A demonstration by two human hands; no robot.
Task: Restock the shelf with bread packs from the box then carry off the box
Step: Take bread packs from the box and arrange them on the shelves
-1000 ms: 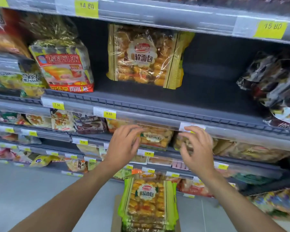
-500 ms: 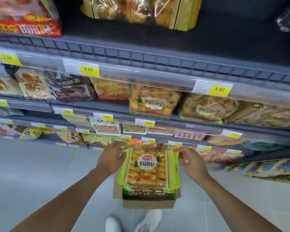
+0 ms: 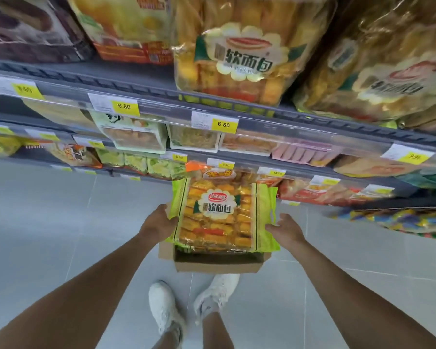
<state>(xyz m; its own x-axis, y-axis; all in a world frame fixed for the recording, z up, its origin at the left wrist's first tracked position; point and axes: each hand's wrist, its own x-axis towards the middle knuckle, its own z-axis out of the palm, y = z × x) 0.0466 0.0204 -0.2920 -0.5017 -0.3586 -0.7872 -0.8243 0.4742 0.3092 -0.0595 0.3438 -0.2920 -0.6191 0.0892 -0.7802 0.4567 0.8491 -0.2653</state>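
A brown cardboard box stands on the floor in front of my feet. A green-edged bread pack with yellow rolls lies on top of the stack inside it. My left hand grips the pack's left edge. On the pack's right edge my right hand holds on, fingers curled at the green border. Packs of the same bread stand on the shelf above.
Grey shelves with yellow price tags run across the upper view, filled with other snack and bread packs. The lowest shelf edge is just behind the box. My white shoes stand on the grey tiled floor, which stretches off to the left.
My view has tilted down toward the box. Both hands came down from the shelf rail and took hold of the top bread pack's sides.
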